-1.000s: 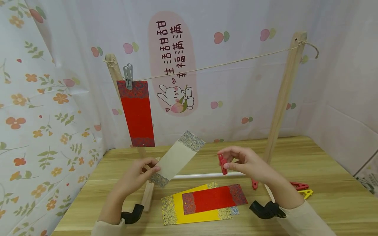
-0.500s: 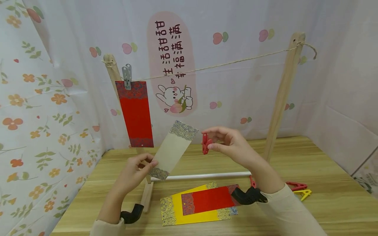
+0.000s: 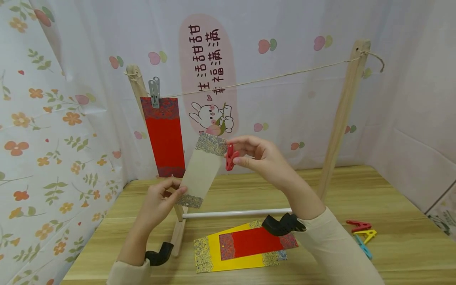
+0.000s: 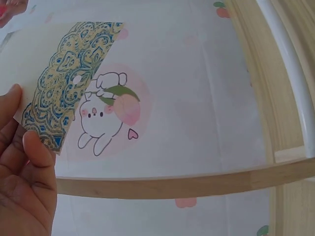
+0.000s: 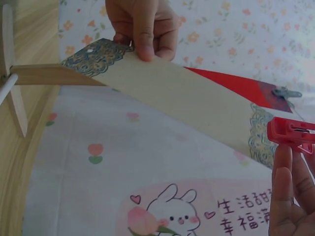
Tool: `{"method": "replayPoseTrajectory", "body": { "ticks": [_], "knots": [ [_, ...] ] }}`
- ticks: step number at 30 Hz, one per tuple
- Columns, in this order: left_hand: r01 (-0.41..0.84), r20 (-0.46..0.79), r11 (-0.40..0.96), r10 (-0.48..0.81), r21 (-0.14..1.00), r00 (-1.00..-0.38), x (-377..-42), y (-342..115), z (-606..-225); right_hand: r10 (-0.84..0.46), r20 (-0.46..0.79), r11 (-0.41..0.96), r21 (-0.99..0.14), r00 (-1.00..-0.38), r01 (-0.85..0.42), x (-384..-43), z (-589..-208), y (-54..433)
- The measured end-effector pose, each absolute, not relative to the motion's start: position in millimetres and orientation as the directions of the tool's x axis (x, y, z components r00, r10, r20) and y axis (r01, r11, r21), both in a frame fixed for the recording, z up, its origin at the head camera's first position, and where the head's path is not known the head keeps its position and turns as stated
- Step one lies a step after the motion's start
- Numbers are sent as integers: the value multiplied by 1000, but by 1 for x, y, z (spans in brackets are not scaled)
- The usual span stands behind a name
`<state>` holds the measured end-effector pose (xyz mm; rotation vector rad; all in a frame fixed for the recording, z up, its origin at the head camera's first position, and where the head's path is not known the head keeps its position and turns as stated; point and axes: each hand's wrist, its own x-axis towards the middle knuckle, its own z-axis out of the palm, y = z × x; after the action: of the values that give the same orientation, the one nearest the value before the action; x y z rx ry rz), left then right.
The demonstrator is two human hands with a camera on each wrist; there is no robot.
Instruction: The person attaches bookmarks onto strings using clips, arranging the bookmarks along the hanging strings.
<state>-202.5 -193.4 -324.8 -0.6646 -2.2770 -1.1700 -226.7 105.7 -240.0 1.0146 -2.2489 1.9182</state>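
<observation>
- One left hand (image 3: 162, 200), its thumb and fingers pinching the long edge of the cream card near its lower end.
- One right hand (image 3: 261, 158), pinching a clip between thumb and fingers.
- One cream card (image 3: 201, 172), held up off the table and tilted, with a blue-and-gold patterned band at each end and a small hole in the lower band.
- One held red clip (image 3: 230, 157), just beside the card's upper patterned corner; whether they touch, I cannot tell.
- Two black wrist mounts, one at the left wrist (image 3: 159, 254), one at the right (image 3: 283, 224).
- One hanging red card (image 3: 164, 138), fixed to the string (image 3: 267, 80) by one grey clip (image 3: 154, 93).
- Two wooden posts, left (image 3: 136, 83) and right (image 3: 342, 111), with the string tied between them; one white rod (image 3: 235, 213) runs low down.
- One lying red card (image 3: 247, 242) on top of yellow card stock (image 3: 228, 264), whose number of pieces I cannot tell; one blue-patterned corner (image 3: 282, 255) pokes out.
- Three loose clips on the table (image 3: 124, 237), right side: one red (image 3: 359, 225), one yellow (image 3: 366, 236), one teal (image 3: 363, 247).
- Against a second ago: the right hand and its clip have moved up and leftward, from well apart to the card's edge; the cream card is raised and stands steeper.
- The teal clip has come into view from behind the right arm; the hanging red card has stayed put.
</observation>
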Motion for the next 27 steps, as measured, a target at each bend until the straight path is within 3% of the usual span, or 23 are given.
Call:
{"method": "replayPoseTrajectory", "body": {
  "ticks": [12,27],
  "knots": [
    [662,692,437,118,608,-713,-208,-189,-320,-480,503,-27,-828,-719,-560,-231,-205,79],
    [661,713,384,9,644,-701,-214,-183,-312,-381,651,-126,-740,-657,-660,-242,-171,52]
  ]
}}
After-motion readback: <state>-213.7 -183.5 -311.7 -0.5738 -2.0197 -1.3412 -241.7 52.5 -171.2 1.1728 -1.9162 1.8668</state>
